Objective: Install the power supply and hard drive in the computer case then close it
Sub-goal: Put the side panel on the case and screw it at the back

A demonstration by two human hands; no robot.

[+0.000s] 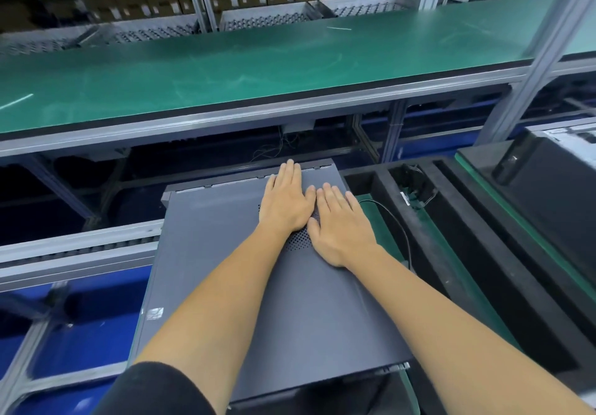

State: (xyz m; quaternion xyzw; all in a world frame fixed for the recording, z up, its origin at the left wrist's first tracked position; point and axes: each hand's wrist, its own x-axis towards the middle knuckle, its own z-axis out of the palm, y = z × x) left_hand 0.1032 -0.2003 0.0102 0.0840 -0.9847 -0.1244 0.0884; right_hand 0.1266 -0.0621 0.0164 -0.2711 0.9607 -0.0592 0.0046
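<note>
1. We see our left hand [288, 200] and right hand [338, 224] lying flat, fingers straight, side by side on the grey side panel [225, 253] of the computer case.
2. A perforated vent [298, 240] shows between the wrists.
3. Right of the right hand, a black cable [398, 221] runs beside black foam trays [429, 253].
4. Beyond the fingertips stretches a green worktop [258, 69].

Two hands [285, 203], one computer case [225, 253]
</note>
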